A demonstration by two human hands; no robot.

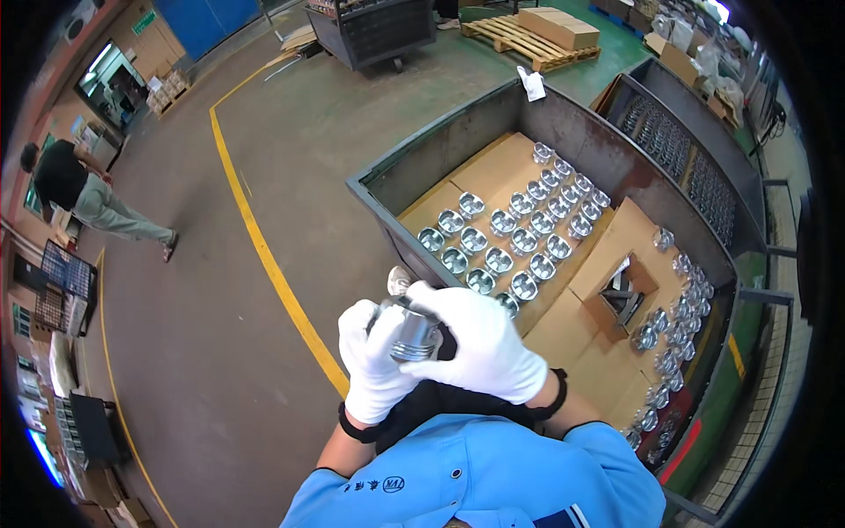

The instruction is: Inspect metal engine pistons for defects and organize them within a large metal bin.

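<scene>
Between my two white-gloved hands I hold a shiny metal piston (pixel 412 335), its ring grooves facing toward me. My left hand (pixel 367 356) is closed around its left side. From the right, my right hand (pixel 480 339) curls over it, fingers at its top and thumb near the grooved end. The gloves hide part of the piston. Just beyond my hands, rows of similar pistons (pixel 524 240) stand on cardboard inside a large dark metal bin (pixel 458 132).
More pistons (pixel 678 330) crowd the bin's right side, near a small open cardboard box (pixel 623 295) with dark pieces. A white glove (pixel 532 84) hangs on the far rim. Another piston-filled bin (pixel 687 158) stands beyond. At left, a person (pixel 97 194) walks beyond a yellow floor line (pixel 255 233).
</scene>
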